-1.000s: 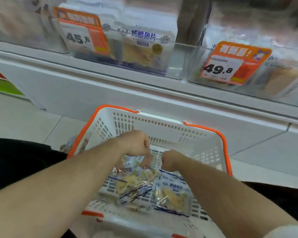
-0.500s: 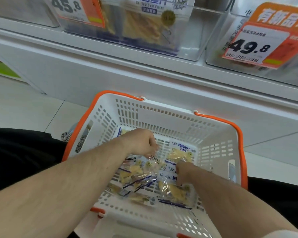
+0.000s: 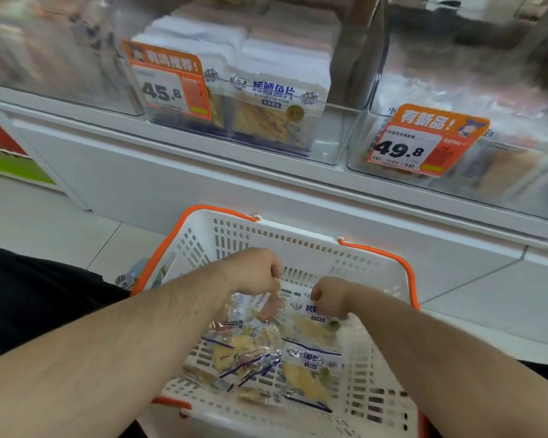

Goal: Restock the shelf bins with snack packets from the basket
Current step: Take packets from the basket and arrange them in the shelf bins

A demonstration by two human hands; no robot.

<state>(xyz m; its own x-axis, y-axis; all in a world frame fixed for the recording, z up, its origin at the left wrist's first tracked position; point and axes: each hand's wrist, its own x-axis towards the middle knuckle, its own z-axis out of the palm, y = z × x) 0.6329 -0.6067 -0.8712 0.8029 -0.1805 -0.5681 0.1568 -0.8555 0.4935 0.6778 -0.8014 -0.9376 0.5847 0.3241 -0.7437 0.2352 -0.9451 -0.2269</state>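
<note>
Left hand (image 3: 260, 270) is curled down into the white basket (image 3: 298, 238), fingers gripping the top edge of the crinkly clear packets (image 3: 244, 346) bunched on the left side. Right hand (image 3: 328, 295) is pinching the top of a cod fillet packet (image 3: 310, 327), with another one (image 3: 310, 371) lying flat just in front of it. My tip: grab by the sealed tops, lift them stacked and facing the same way, then slot them upright behind the matching packs in the 45.8 bin (image 3: 250, 121) straight above.
</note>
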